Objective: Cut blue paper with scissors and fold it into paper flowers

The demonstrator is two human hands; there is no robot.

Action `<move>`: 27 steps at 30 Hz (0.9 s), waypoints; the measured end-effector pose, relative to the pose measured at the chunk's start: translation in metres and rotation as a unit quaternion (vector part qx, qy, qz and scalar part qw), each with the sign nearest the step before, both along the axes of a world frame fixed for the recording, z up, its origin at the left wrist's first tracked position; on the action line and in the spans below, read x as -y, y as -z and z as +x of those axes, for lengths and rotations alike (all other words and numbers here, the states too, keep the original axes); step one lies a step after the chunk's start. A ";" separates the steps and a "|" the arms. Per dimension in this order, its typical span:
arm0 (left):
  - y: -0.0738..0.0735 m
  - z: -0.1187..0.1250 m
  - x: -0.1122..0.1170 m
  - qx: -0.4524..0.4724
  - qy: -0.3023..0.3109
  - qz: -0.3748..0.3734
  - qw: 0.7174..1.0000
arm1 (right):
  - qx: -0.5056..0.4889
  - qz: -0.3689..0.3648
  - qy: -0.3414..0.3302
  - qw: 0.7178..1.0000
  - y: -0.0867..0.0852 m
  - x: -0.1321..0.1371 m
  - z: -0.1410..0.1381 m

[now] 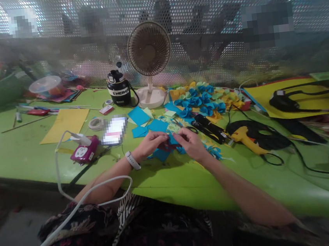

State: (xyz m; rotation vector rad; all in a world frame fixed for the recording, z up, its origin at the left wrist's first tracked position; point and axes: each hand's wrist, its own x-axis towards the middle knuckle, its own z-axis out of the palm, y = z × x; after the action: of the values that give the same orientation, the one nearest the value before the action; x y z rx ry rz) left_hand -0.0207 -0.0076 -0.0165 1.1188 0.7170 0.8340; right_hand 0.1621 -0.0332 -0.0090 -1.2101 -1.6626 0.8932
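One head-worn view, forward and down across the nearby green table

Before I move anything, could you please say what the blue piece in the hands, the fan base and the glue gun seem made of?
Blue piece: probably matte paper; it looks thin, without shine.
Fan base: likely smooth plastic, given its pale, even surface.
Glue gun: probably plastic, with smooth, moulded-looking yellow body.

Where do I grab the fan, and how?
Probably hold the fan by its slim upright neck, coming from the front: it looks narrow enough to wrap around above the wide base, while the black jug crowds the left and folded paper pieces the right.
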 end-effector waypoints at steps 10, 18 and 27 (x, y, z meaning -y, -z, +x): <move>-0.009 -0.003 0.001 -0.027 0.103 -0.044 0.993 | 0.009 0.019 -0.024 0.999 -0.006 0.003 0.000; -0.010 -0.004 -0.001 -0.023 0.107 -0.034 0.993 | 0.019 0.016 -0.015 1.000 -0.005 0.003 0.000; -0.005 -0.004 -0.001 -0.014 0.067 -0.032 0.997 | 0.048 -0.007 -0.045 0.998 -0.007 0.005 0.000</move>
State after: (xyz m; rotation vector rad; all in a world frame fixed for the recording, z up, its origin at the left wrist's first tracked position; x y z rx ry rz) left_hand -0.0243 -0.0064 -0.0113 1.1094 0.6795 0.6778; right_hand 0.1624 -0.0385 -0.0024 -1.2132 -1.8019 0.9147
